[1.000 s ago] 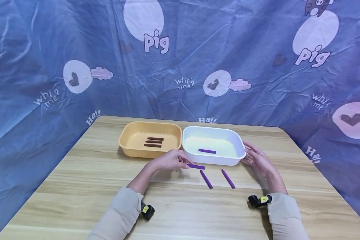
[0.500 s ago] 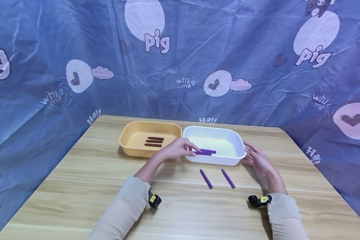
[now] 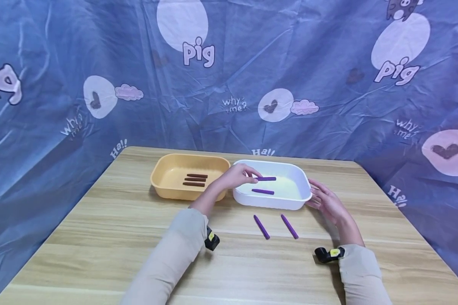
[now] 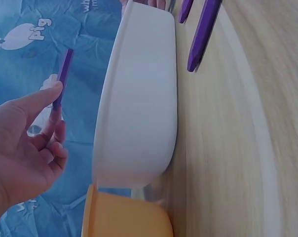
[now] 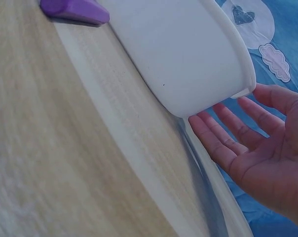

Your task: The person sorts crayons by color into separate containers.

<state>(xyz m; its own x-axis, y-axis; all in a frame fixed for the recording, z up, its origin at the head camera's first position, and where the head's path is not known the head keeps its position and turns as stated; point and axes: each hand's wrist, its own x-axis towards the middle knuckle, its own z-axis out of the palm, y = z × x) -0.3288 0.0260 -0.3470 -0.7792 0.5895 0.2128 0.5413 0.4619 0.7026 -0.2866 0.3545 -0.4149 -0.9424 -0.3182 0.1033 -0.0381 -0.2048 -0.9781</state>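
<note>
My left hand (image 3: 236, 176) pinches a purple crayon (image 3: 268, 178) between thumb and fingers, over the white bin (image 3: 267, 201). In the left wrist view this crayon (image 4: 64, 76) stands out past the thumb tip, above the bin's rim. Another purple crayon (image 3: 263, 192) lies inside the white bin. At the bin's right end is my right hand (image 3: 330, 204). In the right wrist view its extended fingers (image 5: 220, 138) touch the bin's end wall and rim. Two more purple crayons, one on the left (image 3: 261, 227) and one on the right (image 3: 289, 226), lie on the table before the bin.
A yellow bin (image 3: 175, 192) stands left of the white one, close beside it, with brown crayons (image 3: 194, 179) in it. Both bins sit toward the back of the wooden table (image 3: 252, 271). A blue printed cloth (image 3: 213, 127) hangs behind the table.
My left hand has carried the purple crayon from in front of the white bin up over its rim and further back above the inside. My right hand has stayed at the bin's end.
</note>
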